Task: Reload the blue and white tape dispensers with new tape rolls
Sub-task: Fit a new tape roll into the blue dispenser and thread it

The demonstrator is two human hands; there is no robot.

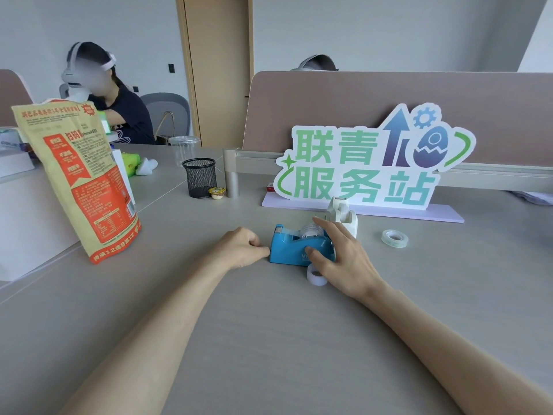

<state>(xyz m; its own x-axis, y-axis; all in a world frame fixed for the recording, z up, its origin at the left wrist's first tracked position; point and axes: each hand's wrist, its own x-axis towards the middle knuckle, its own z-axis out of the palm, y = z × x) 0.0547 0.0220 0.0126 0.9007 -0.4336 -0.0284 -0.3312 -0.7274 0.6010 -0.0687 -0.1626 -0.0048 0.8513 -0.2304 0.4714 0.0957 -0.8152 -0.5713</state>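
The blue dispenser (294, 250) sits mid-desk (269, 339); right hand (344, 256) grasps its rear, left hand (242, 247), clenched, touches its front. White dispenser (344, 215) stands just behind. One tape roll (394, 238) lies right, another (315, 275) under the right hand. Sign (374, 163), mesh cup (200, 177) and bag (80, 178) stand around.

Ahead of me: grey desk (269, 339) | mauve partition panel (344, 115) behind it | wooden door (218, 70) in pale grey wall (389, 31) | grey office chair (167, 110) far left
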